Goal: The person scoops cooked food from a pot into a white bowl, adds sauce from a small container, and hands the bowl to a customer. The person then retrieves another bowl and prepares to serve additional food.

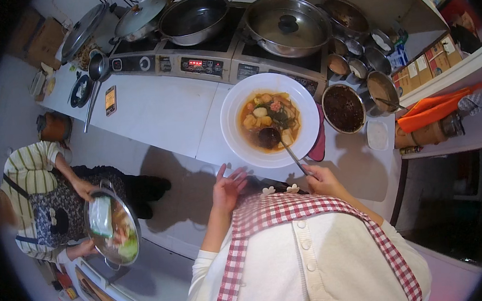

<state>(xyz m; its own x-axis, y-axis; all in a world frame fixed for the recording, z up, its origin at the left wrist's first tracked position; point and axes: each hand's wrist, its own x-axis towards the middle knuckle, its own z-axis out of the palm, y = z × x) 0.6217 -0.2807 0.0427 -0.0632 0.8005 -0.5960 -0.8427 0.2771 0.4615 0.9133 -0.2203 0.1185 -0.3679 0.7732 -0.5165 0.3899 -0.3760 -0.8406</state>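
A wide-rimmed white bowl on the counter holds reddish soup with dumplings or balls, dark greens and sliced pieces. My right hand is closed around the handle of a metal ladle, whose dark-looking head lies in the soup at the near side. My left hand is just short of the bowl's near left rim, palm turned up, fingers apart, holding nothing. Under the bowl's right side a dark red cloth shows. A metal bowl of dark red sauce stands right of the white bowl.
Induction cookers with a pan and a lidded pot line the back. Seasoning containers stand right. A long-handled ladle and a phone lie left. At left, a person holds a pot of food.
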